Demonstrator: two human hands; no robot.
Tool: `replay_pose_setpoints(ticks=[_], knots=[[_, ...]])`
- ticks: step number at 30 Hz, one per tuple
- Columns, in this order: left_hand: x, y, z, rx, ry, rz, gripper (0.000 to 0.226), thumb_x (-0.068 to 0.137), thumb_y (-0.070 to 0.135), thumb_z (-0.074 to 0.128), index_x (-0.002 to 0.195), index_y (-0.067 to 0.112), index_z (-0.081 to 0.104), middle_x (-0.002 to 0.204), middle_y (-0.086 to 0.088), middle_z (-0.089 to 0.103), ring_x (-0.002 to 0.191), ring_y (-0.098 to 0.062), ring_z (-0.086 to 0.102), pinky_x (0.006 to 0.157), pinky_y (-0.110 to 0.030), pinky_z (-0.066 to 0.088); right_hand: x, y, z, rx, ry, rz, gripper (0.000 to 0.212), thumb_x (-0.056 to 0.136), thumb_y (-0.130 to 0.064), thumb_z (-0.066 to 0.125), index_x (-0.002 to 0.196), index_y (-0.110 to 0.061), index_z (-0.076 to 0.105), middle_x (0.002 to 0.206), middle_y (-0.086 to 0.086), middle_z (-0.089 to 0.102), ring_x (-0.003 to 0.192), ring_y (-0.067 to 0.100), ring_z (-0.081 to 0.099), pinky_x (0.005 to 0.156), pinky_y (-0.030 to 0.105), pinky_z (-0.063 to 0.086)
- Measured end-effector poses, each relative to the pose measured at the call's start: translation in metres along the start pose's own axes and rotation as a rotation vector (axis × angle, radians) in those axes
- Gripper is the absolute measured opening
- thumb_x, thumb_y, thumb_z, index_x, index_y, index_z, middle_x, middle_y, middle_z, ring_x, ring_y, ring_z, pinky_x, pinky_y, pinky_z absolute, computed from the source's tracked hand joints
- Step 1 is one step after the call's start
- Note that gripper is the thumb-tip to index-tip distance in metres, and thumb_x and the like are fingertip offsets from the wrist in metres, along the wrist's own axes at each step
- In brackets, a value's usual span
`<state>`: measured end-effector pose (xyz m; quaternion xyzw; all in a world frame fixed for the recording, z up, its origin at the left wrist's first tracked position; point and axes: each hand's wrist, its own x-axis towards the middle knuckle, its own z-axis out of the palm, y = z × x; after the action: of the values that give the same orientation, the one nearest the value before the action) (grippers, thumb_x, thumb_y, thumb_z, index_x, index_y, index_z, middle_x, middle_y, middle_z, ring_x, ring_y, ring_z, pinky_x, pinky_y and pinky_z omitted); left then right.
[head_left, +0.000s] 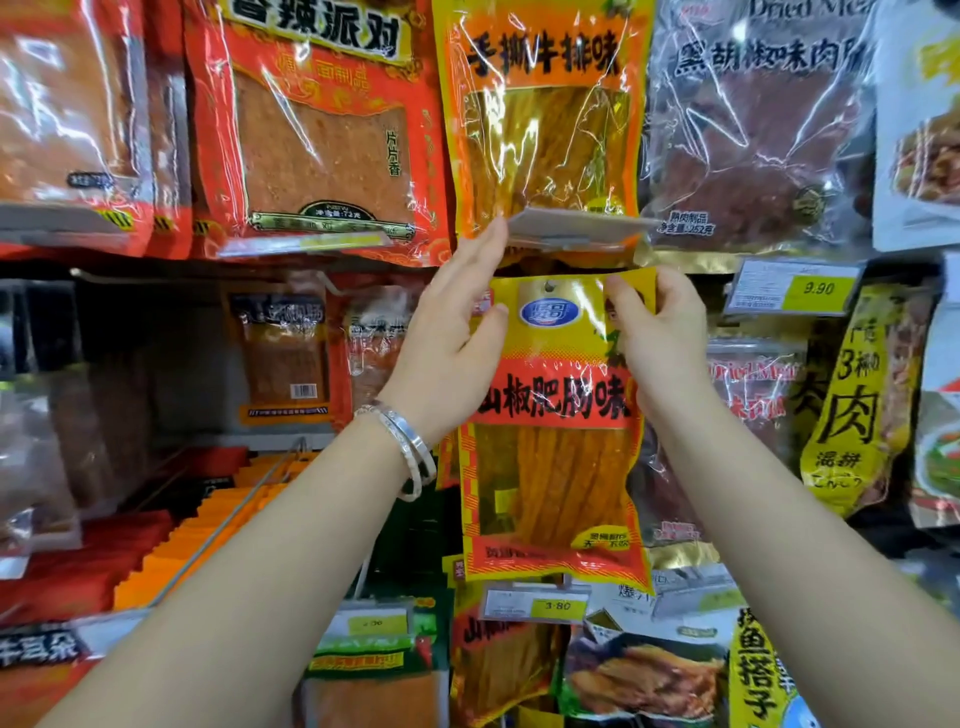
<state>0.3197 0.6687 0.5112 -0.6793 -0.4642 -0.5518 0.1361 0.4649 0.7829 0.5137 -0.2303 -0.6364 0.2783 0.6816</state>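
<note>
As L hand (447, 353) touches yellow pkt (550, 467), R hand (662, 338) pinches it.

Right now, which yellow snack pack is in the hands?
The middle yellow pack with the blue oval logo: right hand pinches its top corner, left hand touches its edge. The upper yellow pack hangs on the row above.

The snack packet (550, 467) sits between our left grip (452, 343) and right grip (660, 338), under the upper price tag (576, 228), above the lower price tag (535, 605).
</note>
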Motion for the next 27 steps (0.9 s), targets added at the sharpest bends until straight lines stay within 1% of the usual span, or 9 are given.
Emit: replay_pose_setpoints(ticks=[2, 4, 8, 10, 11, 13, 17, 22, 27], knots=[[-0.001, -0.001, 0.001, -0.017, -0.002, 0.006, 0.058, 0.097, 0.013, 0.039, 0.147, 0.034, 0.018, 0.142, 0.033, 0.017, 0.127, 0.026, 0.005, 0.096, 0.008, 0.005, 0.001, 0.004, 0.003, -0.012, -0.011, 0.006, 0.026, 0.090, -0.027, 0.058, 0.068, -0.022, 0.047, 0.062, -0.006, 0.049, 0.058, 0.012, 0.045, 0.056, 0.031, 0.037], [-0.003, -0.003, 0.002, -0.056, 0.000, -0.005, 0.062, 0.095, 0.016, 0.038, 0.147, 0.038, 0.012, 0.146, 0.030, 0.018, 0.131, 0.022, 0.007, 0.098, 0.007, 0.008, 0.001, 0.007, 0.005, -0.033, -0.020, 0.012, 0.024, 0.092, -0.029, 0.057, 0.074, -0.015, 0.048, 0.070, 0.006, 0.048, 0.062, 0.018, 0.045, 0.059, 0.034, 0.037], [-0.016, -0.020, 0.010, -0.056, -0.048, -0.090, 0.070, 0.094, 0.018, 0.043, 0.147, 0.040, 0.003, 0.150, 0.020, 0.019, 0.139, 0.006, 0.011, 0.109, -0.009, 0.014, -0.008, 0.013, 0.005, -0.161, -0.014, -0.039, 0.007, 0.094, -0.030, 0.055, 0.089, -0.026, 0.053, 0.087, -0.004, 0.058, 0.074, 0.007, 0.054, 0.066, 0.025, 0.043], [-0.031, -0.036, 0.016, 0.055, -0.071, -0.116, 0.068, 0.093, 0.015, 0.047, 0.148, 0.032, 0.012, 0.151, 0.016, 0.019, 0.139, 0.004, 0.010, 0.114, -0.021, 0.014, -0.022, 0.021, 0.003, -0.295, 0.022, -0.128, 0.036, 0.091, -0.024, 0.059, 0.125, -0.019, 0.048, 0.120, 0.000, 0.052, 0.106, 0.010, 0.052, 0.089, 0.019, 0.041], [-0.039, -0.044, 0.020, 0.125, -0.086, -0.114, 0.067, 0.092, 0.016, 0.049, 0.148, 0.029, 0.016, 0.151, 0.016, 0.016, 0.139, 0.003, 0.009, 0.114, -0.025, 0.012, -0.030, 0.027, 0.002, -0.378, 0.045, -0.208, 0.053, 0.090, -0.019, 0.060, 0.138, -0.012, 0.038, 0.133, 0.007, 0.044, 0.121, 0.016, 0.044, 0.101, 0.024, 0.037], [-0.057, -0.059, 0.026, 0.239, -0.135, -0.105, 0.068, 0.090, 0.020, 0.051, 0.148, 0.030, 0.017, 0.153, 0.017, 0.009, 0.142, -0.003, 0.006, 0.115, -0.032, 0.010, -0.052, 0.039, 0.000, -0.599, 0.077, -0.410, 0.065, 0.089, -0.016, 0.059, 0.145, -0.005, 0.027, 0.145, 0.017, 0.033, 0.134, 0.025, 0.029, 0.111, 0.038, 0.027], [-0.088, -0.083, 0.038, 0.344, -0.229, -0.116, 0.076, 0.087, 0.030, 0.051, 0.145, 0.045, 0.004, 0.153, 0.021, -0.015, 0.144, -0.007, -0.008, 0.113, -0.037, 0.006, -0.095, 0.076, -0.005, -0.859, -0.132, -0.703, 0.061, 0.085, -0.019, 0.064, 0.139, -0.007, 0.040, 0.147, 0.019, 0.035, 0.139, 0.032, 0.025, 0.114, 0.045, 0.019], [-0.102, -0.105, 0.049, 0.441, -0.312, -0.091, 0.082, 0.087, 0.030, 0.054, 0.145, 0.045, -0.001, 0.151, 0.018, -0.029, 0.139, -0.007, -0.025, 0.112, -0.038, 0.005, -0.108, 0.105, -0.001, -0.967, -0.307, -0.551, 0.081, 0.081, -0.034, 0.070, 0.147, -0.009, 0.030, 0.155, 0.014, 0.021, 0.143, 0.028, 0.013, 0.108, 0.047, 0.026], [-0.092, -0.128, 0.057, 0.518, -0.449, -0.197, 0.082, 0.084, 0.038, 0.054, 0.149, 0.032, 0.004, 0.148, 0.011, -0.032, 0.141, -0.015, -0.020, 0.114, -0.044, 0.011, -0.078, 0.118, 0.019, -1.036, -0.423, -0.394, 0.082, 0.083, -0.031, 0.067, 0.149, -0.012, 0.023, 0.157, 0.013, 0.017, 0.145, 0.030, 0.015, 0.110, 0.045, 0.032]])
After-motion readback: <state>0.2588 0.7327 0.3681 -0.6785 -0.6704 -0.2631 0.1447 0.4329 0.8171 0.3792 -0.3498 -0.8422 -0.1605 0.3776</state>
